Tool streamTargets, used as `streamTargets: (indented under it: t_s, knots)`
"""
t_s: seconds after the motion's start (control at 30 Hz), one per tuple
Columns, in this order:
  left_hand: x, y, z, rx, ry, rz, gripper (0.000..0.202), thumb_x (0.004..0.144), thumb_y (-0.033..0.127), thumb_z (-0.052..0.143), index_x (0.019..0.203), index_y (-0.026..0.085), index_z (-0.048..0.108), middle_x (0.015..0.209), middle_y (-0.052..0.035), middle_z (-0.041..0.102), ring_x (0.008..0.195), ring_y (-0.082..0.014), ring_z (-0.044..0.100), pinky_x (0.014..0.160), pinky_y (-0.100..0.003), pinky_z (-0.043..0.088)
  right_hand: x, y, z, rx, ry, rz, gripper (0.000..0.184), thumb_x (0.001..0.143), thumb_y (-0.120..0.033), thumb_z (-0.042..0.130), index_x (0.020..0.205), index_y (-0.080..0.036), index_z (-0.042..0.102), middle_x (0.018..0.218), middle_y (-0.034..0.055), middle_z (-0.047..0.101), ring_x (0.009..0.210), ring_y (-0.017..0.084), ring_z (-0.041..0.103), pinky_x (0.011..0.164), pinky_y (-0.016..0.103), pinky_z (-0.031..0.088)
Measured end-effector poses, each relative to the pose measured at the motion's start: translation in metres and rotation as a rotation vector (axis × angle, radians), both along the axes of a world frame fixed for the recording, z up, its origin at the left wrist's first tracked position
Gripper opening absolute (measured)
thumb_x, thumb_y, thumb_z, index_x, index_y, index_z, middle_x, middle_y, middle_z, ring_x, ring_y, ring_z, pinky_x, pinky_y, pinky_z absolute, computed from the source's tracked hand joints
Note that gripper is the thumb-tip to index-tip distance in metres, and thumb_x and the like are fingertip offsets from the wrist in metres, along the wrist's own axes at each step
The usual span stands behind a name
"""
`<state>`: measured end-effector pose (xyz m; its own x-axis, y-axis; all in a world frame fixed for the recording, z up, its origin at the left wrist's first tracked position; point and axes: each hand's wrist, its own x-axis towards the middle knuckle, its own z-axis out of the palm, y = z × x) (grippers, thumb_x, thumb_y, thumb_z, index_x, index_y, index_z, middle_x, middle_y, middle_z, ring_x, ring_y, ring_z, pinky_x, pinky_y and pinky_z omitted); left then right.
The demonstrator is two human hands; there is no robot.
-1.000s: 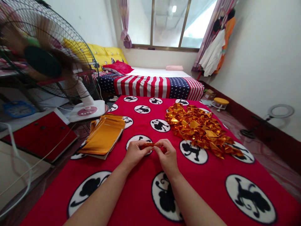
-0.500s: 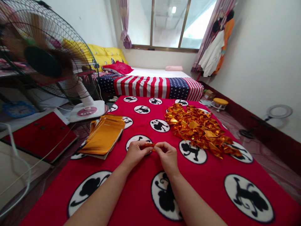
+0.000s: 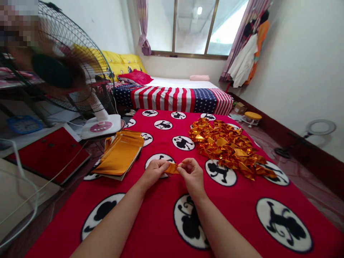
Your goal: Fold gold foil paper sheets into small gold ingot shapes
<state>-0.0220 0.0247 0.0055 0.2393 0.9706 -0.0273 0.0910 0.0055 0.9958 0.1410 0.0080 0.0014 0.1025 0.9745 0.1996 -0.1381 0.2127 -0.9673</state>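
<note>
Between my two hands is a small folded piece of gold foil paper [image 3: 172, 168], held just above the red cloth [image 3: 150, 215]. My left hand [image 3: 155, 173] pinches its left end between thumb and fingers. At the other end, my right hand [image 3: 191, 173] has its thumb and forefinger closed on the paper. A stack of flat gold foil sheets [image 3: 120, 152] lies to the left of my hands. On the right spreads a heap of folded gold foil pieces [image 3: 225, 143], shiny and piled over one another.
A running fan [image 3: 100, 123] stands at the left, beside a red panel [image 3: 51, 148] and a white cable [image 3: 24, 172]. Beyond the cloth is a bed [image 3: 166, 98] with a striped cover. A yellow stool [image 3: 252, 115] and a ring-light stand [image 3: 303, 138] are on the right floor.
My hands have drawn slightly apart, the left one moving left, so more of the gold foil paper shows between them. The stack and the heap stay as they were.
</note>
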Motion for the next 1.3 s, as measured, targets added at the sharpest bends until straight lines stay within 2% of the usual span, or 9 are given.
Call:
streamTargets:
  t_s: [0.1,0.17,0.3,0.37,0.57,0.67,0.8,1.0,1.3]
  knots:
    - [0.000,-0.002,0.007,-0.027,-0.018,-0.004,0.049,0.075,0.059,0.063,0.066,0.012,0.067,0.058,-0.0014,0.061,0.051,-0.0109,0.055,0.046,-0.019,0.040,0.001,-0.001,0.002,-0.026,0.027,0.043,0.026,0.069,-0.021,0.071,0.087,-0.021,0.052,0.073,-0.0014,0.066,0.066,0.014,0.063,0.063,0.026,0.050]
    - [0.000,-0.003,0.012,0.026,-0.001,-0.002,0.041,0.075,0.052,0.066,0.068,0.012,0.069,0.063,-0.0025,0.065,0.057,-0.0121,0.059,0.052,-0.020,0.044,0.001,-0.001,0.003,-0.039,0.038,0.068,0.028,0.069,-0.021,0.071,0.088,-0.022,0.051,0.072,-0.0023,0.066,0.064,0.013,0.062,0.062,0.025,0.050]
    - [0.002,-0.006,0.016,0.164,0.041,-0.012,0.024,0.072,0.032,0.074,0.087,0.015,0.075,0.083,-0.0062,0.074,0.075,-0.0167,0.066,0.069,-0.024,0.051,0.001,-0.001,0.002,-0.057,0.012,0.135,0.029,0.069,-0.020,0.072,0.088,-0.021,0.051,0.070,-0.0034,0.064,0.062,0.012,0.061,0.059,0.023,0.047]
    - [0.005,-0.007,0.014,0.208,0.068,0.016,0.017,0.072,0.028,0.073,0.082,0.015,0.076,0.080,-0.0064,0.074,0.074,-0.0163,0.066,0.068,-0.023,0.050,0.001,-0.001,0.002,-0.047,-0.005,0.146,0.026,0.069,-0.020,0.073,0.086,-0.021,0.053,0.069,-0.0036,0.063,0.062,0.012,0.060,0.059,0.022,0.046]
    - [0.014,-0.006,0.006,0.129,-0.156,0.275,0.020,0.068,0.033,0.075,0.073,0.014,0.071,0.070,-0.0038,0.070,0.063,-0.0150,0.064,0.060,-0.023,0.052,-0.001,-0.001,0.001,-0.023,-0.051,0.085,0.023,0.069,-0.025,0.075,0.086,-0.019,0.061,0.079,0.0006,0.066,0.070,0.014,0.062,0.064,0.025,0.048]
    - [0.015,-0.005,0.005,0.085,-0.232,0.287,0.023,0.067,0.035,0.075,0.074,0.014,0.069,0.068,-0.0022,0.068,0.060,-0.0137,0.063,0.057,-0.022,0.051,-0.001,-0.001,0.001,-0.035,-0.086,0.110,0.016,0.074,-0.029,0.072,0.083,-0.018,0.065,0.076,0.0023,0.068,0.068,0.015,0.062,0.064,0.026,0.048]
    - [0.015,-0.005,0.005,0.099,-0.224,0.300,0.024,0.068,0.035,0.076,0.076,0.013,0.069,0.069,-0.0028,0.069,0.061,-0.0135,0.063,0.056,-0.021,0.049,-0.001,-0.003,0.003,-0.034,-0.093,0.105,0.015,0.077,-0.031,0.069,0.081,-0.017,0.068,0.073,0.0028,0.069,0.066,0.015,0.061,0.063,0.026,0.046]
    - [0.012,-0.005,0.007,0.135,-0.174,0.261,0.023,0.067,0.033,0.076,0.079,0.014,0.073,0.078,-0.0056,0.073,0.070,-0.0166,0.067,0.065,-0.024,0.053,0.001,-0.004,0.004,-0.066,-0.096,0.088,0.016,0.078,-0.031,0.066,0.076,-0.016,0.070,0.066,0.0022,0.067,0.061,0.014,0.058,0.060,0.025,0.043]
    - [0.014,-0.005,0.004,0.085,-0.146,0.310,0.021,0.067,0.033,0.074,0.067,0.013,0.071,0.061,-0.0027,0.068,0.055,-0.0134,0.060,0.054,-0.022,0.046,0.002,-0.004,0.002,-0.043,-0.098,0.131,0.018,0.080,-0.031,0.061,0.071,-0.017,0.066,0.062,-0.0004,0.060,0.061,0.013,0.053,0.058,0.024,0.039]
